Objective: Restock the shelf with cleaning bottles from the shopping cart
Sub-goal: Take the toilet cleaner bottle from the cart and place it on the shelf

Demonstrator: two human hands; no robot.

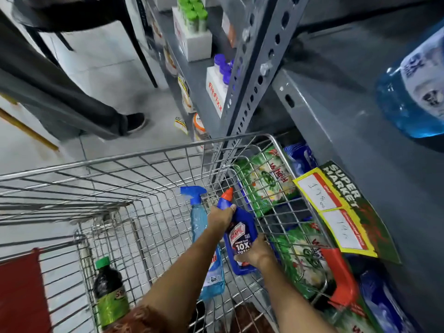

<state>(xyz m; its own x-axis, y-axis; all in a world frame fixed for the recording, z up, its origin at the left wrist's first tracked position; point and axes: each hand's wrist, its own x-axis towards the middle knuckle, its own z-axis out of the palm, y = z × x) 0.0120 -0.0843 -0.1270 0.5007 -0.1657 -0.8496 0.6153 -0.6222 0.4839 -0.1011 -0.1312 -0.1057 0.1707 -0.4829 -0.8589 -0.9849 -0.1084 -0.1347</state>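
Both my hands hold a dark blue Harpic bottle (240, 234) with a red-orange cap inside the wire shopping cart (134, 157). My left hand (219, 217) grips its neck just below the cap. My right hand (255, 254) clasps its base. A light blue spray bottle (200, 222) with a blue trigger lies in the cart, partly under my left forearm. A dark bottle with a green cap and green label (108, 292) stands at the cart's near left corner. On the grey metal shelf (336, 121) to the right stands a large blue bottle (413, 92).
Green detergent packs (269, 181) and blue packs (300, 157) fill the low shelf beside the cart, under a yellow price tag (336, 212). Farther shelves hold white boxes with green-capped (193, 15) and purple-capped bottles (222, 67). Another person's leg and shoe (134, 121) are on the tiled floor ahead.
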